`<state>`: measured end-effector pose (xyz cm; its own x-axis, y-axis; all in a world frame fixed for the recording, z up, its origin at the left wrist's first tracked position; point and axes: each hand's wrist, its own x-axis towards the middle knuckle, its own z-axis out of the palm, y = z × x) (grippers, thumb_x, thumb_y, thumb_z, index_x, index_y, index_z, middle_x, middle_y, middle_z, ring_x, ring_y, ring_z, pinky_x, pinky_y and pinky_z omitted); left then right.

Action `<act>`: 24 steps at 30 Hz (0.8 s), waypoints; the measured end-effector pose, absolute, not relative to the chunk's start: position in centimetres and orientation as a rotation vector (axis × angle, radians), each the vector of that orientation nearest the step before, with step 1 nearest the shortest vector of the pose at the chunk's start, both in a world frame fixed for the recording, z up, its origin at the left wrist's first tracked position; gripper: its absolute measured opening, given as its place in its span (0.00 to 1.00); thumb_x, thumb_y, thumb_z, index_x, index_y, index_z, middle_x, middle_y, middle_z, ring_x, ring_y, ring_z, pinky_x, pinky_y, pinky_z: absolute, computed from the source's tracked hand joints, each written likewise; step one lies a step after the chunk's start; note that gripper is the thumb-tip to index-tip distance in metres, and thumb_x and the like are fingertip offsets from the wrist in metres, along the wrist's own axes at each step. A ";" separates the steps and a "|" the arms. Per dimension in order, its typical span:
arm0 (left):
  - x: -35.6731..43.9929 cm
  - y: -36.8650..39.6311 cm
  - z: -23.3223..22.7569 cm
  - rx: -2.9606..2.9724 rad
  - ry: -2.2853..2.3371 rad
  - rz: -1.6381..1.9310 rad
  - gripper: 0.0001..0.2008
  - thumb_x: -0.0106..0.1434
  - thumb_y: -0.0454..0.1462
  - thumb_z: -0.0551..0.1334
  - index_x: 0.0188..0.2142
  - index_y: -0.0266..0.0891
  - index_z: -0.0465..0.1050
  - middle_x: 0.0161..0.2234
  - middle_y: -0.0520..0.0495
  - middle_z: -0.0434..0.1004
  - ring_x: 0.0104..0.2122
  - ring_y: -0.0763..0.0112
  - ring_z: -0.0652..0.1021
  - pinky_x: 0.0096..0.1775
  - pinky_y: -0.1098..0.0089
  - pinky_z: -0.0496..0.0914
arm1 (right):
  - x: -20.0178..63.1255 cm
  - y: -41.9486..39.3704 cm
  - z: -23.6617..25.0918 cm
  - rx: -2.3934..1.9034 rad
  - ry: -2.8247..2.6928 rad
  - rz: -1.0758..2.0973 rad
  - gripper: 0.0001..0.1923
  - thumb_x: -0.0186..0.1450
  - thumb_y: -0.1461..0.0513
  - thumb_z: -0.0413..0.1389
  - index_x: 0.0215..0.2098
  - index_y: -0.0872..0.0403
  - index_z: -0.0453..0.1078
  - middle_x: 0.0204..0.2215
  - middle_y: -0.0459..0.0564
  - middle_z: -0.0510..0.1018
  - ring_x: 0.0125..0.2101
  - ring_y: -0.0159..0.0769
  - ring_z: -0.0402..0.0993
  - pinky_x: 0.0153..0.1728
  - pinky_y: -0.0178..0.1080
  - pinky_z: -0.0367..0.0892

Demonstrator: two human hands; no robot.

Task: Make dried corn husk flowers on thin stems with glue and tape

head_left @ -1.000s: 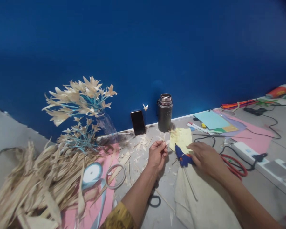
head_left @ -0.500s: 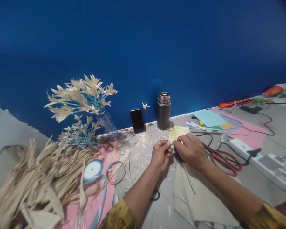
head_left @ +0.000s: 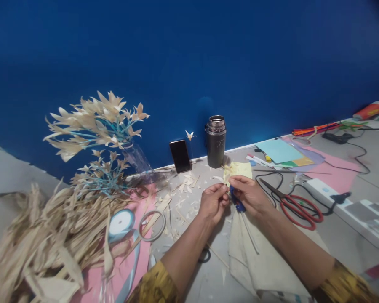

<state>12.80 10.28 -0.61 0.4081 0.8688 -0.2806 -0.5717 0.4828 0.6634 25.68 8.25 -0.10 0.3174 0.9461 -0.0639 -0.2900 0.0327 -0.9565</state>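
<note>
My right hand [head_left: 248, 194] is closed around a blue glue gun [head_left: 239, 205], its fingers bent over the body. A long pale glue stick [head_left: 250, 235] sticks out of its back, slanting down over a beige cloth [head_left: 262, 265]. Just left of it, my left hand [head_left: 213, 202] pinches something small between thumb and fingertips; what it is cannot be made out. Both sets of fingertips nearly meet in front of a yellow pad [head_left: 238, 170] with pale scraps on it. Red-handled scissors [head_left: 298, 210] lie right of my right hand.
Dried husks [head_left: 34, 240] and husk flowers [head_left: 94, 122] fill the left. Ribbon [head_left: 121, 223] and a tape roll [head_left: 152, 226] lie nearby. A phone [head_left: 180, 155] and an open flask [head_left: 216, 143] stand by the blue wall. At right are coloured papers [head_left: 279, 150] and a power strip [head_left: 337, 206].
My right hand has turned and its fingers have lifted, baring more of the blue glue gun. My left hand keeps its pinch in nearly the same place. The view has shifted slightly.
</note>
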 end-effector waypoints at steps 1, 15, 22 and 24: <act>12.8 10.3 -0.6 0.512 0.664 0.959 0.21 0.41 0.35 0.81 0.28 0.33 0.72 0.25 0.50 0.74 0.19 0.83 0.68 0.20 0.79 0.57 | 25.6 8.3 -0.2 -1.133 -0.726 1.119 0.22 0.46 0.47 0.75 0.29 0.53 0.78 0.20 0.44 0.76 0.18 0.29 0.66 0.17 0.33 0.61; 12.7 10.4 -1.0 0.470 0.707 0.945 0.17 0.43 0.32 0.80 0.29 0.30 0.76 0.25 0.48 0.76 0.20 0.80 0.71 0.19 0.79 0.61 | 25.3 8.1 -0.1 -1.120 -0.674 1.117 0.19 0.45 0.51 0.76 0.29 0.52 0.80 0.25 0.46 0.81 0.22 0.32 0.73 0.20 0.33 0.69; 12.9 10.5 -1.3 0.433 0.711 0.937 0.15 0.47 0.30 0.78 0.30 0.30 0.75 0.25 0.49 0.75 0.21 0.80 0.73 0.20 0.80 0.64 | 25.3 7.8 -0.5 -1.128 -0.717 1.059 0.16 0.48 0.52 0.75 0.29 0.51 0.81 0.25 0.46 0.81 0.24 0.34 0.75 0.23 0.35 0.71; 12.9 10.4 -1.3 0.436 0.712 0.934 0.14 0.47 0.30 0.77 0.30 0.30 0.75 0.26 0.49 0.75 0.21 0.79 0.74 0.20 0.80 0.64 | 25.4 7.8 -0.7 -1.142 -0.728 1.049 0.16 0.48 0.52 0.75 0.29 0.51 0.81 0.26 0.46 0.82 0.24 0.33 0.75 0.23 0.34 0.70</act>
